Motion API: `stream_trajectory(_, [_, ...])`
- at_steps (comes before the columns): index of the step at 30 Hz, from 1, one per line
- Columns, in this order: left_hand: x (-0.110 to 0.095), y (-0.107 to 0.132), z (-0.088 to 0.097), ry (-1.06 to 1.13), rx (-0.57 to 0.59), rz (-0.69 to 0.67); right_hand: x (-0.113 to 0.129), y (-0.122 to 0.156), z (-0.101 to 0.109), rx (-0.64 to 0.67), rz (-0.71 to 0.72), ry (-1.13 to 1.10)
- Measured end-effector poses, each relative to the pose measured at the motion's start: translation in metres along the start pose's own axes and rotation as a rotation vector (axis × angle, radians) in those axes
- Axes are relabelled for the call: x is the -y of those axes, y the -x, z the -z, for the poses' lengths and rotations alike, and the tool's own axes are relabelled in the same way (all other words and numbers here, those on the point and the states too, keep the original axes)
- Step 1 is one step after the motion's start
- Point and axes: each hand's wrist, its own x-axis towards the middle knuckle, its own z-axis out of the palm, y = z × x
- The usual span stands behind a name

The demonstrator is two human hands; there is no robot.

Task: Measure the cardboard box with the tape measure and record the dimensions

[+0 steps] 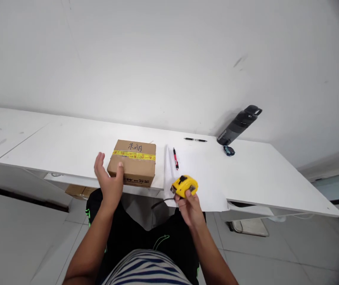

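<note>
A brown cardboard box (136, 165), with yellow printed tape across its top and handwriting in black, sits at the table's front edge. My left hand (110, 180) is at its front left corner, with the thumb over the front of the box and the fingers spread out beyond its left side. Whether the thumb presses on the cardboard I cannot tell. Gripped in my right hand (189, 206) is a yellow tape measure (191, 183) with a dark wrist strap, held above the front of some white paper sheets (208, 174).
On the paper lies a red and black pen (176, 159); a black pen (195, 139) is behind it. A dark bottle (237, 126) stands near the wall beside a small dark blue object (229, 151). The white table (264, 174) runs along the wall.
</note>
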Motion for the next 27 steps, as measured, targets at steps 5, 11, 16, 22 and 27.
stream_trajectory(5, [-0.035, 0.04, 0.032, 0.056, 0.325, -0.437, -0.006, 0.032, -0.028, 0.221, 0.041, 0.091])
stream_trajectory(11, [-0.07, 0.036, 0.04, 0.249, 0.863, 0.12, 0.036, 0.023, -0.074, 0.581, 0.479, 0.378])
stream_trajectory(16, [-0.067, -0.019, 0.054, 0.304, 1.308, 0.224, 0.047, 0.005, -0.083, 0.694, 0.612, 0.523])
stream_trajectory(22, [-0.082, -0.04, 0.068, 0.224, 1.313, 0.167, 0.043, 0.003, -0.077, 0.39, 0.406, 0.365])
stream_trajectory(27, [-0.082, -0.019, 0.046, 0.371, 1.373, 0.178, 0.048, 0.009, -0.075, 0.564, 0.459, 0.339])
